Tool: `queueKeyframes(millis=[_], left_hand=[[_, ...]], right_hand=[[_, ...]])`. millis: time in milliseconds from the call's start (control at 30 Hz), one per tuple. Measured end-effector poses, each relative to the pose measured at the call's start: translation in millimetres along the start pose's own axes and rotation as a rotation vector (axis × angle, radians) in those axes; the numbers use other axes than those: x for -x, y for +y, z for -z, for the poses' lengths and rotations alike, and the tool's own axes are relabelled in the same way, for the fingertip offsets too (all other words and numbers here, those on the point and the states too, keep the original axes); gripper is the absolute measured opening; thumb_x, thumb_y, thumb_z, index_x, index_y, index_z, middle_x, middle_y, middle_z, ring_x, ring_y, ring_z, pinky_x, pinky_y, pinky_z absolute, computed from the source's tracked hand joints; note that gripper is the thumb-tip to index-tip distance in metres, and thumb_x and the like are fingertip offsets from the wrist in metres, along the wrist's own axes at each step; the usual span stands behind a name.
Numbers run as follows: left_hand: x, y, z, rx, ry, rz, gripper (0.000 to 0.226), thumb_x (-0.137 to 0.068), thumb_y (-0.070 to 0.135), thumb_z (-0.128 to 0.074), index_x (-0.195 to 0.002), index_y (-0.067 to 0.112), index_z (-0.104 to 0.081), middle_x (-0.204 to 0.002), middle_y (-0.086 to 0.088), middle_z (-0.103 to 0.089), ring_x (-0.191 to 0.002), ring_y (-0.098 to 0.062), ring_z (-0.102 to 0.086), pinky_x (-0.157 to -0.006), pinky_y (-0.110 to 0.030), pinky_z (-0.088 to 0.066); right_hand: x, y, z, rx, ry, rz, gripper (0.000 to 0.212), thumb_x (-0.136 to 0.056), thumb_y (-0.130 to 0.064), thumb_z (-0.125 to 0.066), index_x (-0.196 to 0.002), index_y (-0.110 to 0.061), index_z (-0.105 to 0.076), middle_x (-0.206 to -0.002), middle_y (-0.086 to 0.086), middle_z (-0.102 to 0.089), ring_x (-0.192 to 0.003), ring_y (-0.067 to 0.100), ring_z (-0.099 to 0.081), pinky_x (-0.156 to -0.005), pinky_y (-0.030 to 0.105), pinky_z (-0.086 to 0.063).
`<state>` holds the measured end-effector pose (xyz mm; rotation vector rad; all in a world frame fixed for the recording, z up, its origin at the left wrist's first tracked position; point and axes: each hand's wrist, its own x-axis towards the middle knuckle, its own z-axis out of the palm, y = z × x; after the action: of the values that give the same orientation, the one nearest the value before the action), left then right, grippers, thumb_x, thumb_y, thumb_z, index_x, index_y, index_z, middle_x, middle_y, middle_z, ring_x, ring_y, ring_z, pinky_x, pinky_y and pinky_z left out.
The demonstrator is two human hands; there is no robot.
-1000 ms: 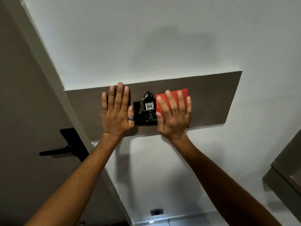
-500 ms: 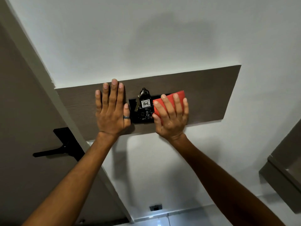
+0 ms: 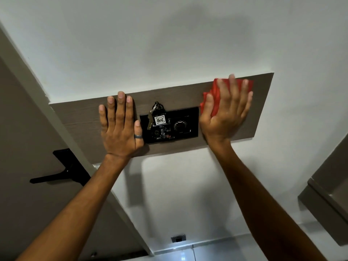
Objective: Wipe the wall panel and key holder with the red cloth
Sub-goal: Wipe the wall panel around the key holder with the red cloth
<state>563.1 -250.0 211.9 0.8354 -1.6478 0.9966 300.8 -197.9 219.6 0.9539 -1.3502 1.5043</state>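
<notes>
Red cloth [image 3: 218, 98] pressed on wall panel [image 3: 259, 110] under flat right hand [image 3: 226, 113]; left hand [image 3: 120, 127] flat, empty.

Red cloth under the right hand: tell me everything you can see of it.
The red cloth looks like soft folded fabric, bunched into layers at its left edge. It lies pressed flat against the brown wood-grain wall panel near its right end, right of the black key holder. The right hand covers its middle, fingers spread.

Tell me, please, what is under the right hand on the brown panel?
Under the right hand lies a folded red cloth, pressed flat against the brown wood-look wall panel. The cloth's edges show around the fingers; its middle and the panel beneath are covered.
</notes>
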Motion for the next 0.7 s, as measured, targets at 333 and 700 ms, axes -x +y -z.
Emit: queueKeyframes(millis=[333,700], left_hand=[[-3.9,2.5,4.6,-0.011,-0.019,-0.011,0.063,-0.103,0.027,-0.032,-0.16,0.005,-0.021,-0.172,-0.005,-0.002,-0.159,-0.026,-0.001,-0.13,-0.047,-0.005],[-1.6,2.4,3.5,0.002,-0.015,-0.017,0.062,-0.103,0.028,-0.033,-0.16,0.005,-0.024,-0.172,-0.006,-0.006,-0.159,-0.026,-0.005,-0.131,-0.047,-0.007]], right_hand=[[74.5,41.2,46.7,0.036,-0.169,0.196,0.055,-0.079,-0.007,-0.075,-0.131,-0.018,-0.065,-0.134,0.007,-0.072,-0.135,0.031,-0.056,-0.105,0.052,-0.047],[43.7,-44.0,11.2,-0.141,-0.181,0.35,0.05,-0.106,-0.044,-0.039,-0.14,-0.021,-0.066,-0.15,0.005,-0.059,-0.147,0.034,-0.046,-0.122,0.06,-0.033]])
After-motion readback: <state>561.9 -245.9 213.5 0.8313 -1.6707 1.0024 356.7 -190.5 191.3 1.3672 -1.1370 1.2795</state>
